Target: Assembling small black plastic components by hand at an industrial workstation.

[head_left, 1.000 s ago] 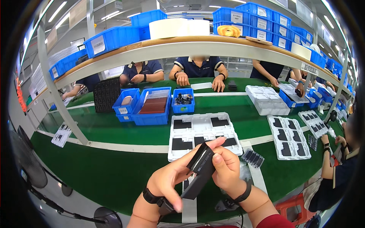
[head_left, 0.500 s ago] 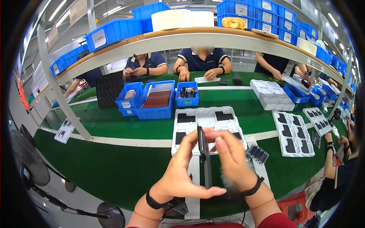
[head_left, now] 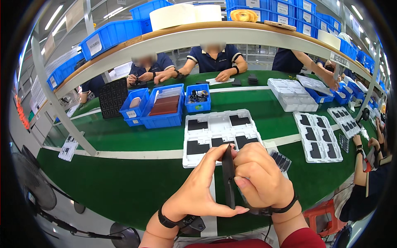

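Observation:
A thin black flat panel point(head_left: 228, 177) stands almost edge-on in front of me. My left hand point(head_left: 192, 188) grips it, with the fingers at its far end and the thumb at its near end. Closed up against the panel's right side is my right hand point(head_left: 266, 177), its fingers curled and its thumb tip near the panel's face. Whatever the right fingers pinch is hidden. Just beyond my hands lies a white moulded tray point(head_left: 220, 127) with black flat pieces in several compartments; my fingers cover part of its near edge.
Blue bins point(head_left: 162, 120) with brown sheets and small black parts stand beyond the tray. More white trays point(head_left: 316, 129) lie at the right. A clear pack of black strips point(head_left: 281, 161) is beside my right hand. Co-workers sit across the green table point(head_left: 124, 182), under a shelf point(head_left: 178, 39).
My right hand has changed from loosely bent fingers to a tight curl against the panel. The panel has turned slightly in my left hand. A co-worker opposite has reached a hand toward the left.

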Available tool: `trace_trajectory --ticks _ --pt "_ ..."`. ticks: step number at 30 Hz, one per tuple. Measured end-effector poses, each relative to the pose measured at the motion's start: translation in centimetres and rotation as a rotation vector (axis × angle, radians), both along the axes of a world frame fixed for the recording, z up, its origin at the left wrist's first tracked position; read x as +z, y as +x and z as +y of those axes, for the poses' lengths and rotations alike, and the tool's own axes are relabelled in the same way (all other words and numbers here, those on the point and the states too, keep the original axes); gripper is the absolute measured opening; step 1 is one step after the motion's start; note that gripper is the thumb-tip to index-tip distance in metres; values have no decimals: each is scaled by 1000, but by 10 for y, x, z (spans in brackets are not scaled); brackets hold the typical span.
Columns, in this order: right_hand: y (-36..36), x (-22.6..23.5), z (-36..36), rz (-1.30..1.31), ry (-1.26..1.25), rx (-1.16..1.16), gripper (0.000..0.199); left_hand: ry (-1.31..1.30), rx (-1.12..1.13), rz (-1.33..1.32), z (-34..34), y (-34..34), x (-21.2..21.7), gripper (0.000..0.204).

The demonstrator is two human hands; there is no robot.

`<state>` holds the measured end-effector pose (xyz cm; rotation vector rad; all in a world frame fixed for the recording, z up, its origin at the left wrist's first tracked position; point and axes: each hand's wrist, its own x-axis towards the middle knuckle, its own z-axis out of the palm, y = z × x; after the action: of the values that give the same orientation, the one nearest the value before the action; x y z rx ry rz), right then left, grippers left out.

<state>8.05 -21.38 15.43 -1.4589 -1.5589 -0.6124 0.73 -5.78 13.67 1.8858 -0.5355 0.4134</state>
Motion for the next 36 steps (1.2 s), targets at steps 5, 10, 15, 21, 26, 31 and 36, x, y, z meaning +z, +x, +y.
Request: trace_trajectory --ticks 5,10,15,21,26,31,36 --pt "2 1 -1 13 -16 34 13 -5 -19 8 1 -1 -1 111" --pt "2 3 -2 52 -35 102 12 74 21 -27 2 -3 5 108" --pt "3 3 -3 58 -46 132 11 239 67 -147 2 -3 8 101" --pt "6 2 -3 88 -48 155 10 139 138 -175 -5 -3 3 104" --pt "2 8 -8 61 -10 -21 13 188 301 -227 -7 -1 -1 96" --pt "-1 5 -6 -28 54 -193 15 282 411 -291 -9 1 -3 94" --pt "0 4 -7 -43 55 -212 13 255 377 -263 -10 0 -2 94"
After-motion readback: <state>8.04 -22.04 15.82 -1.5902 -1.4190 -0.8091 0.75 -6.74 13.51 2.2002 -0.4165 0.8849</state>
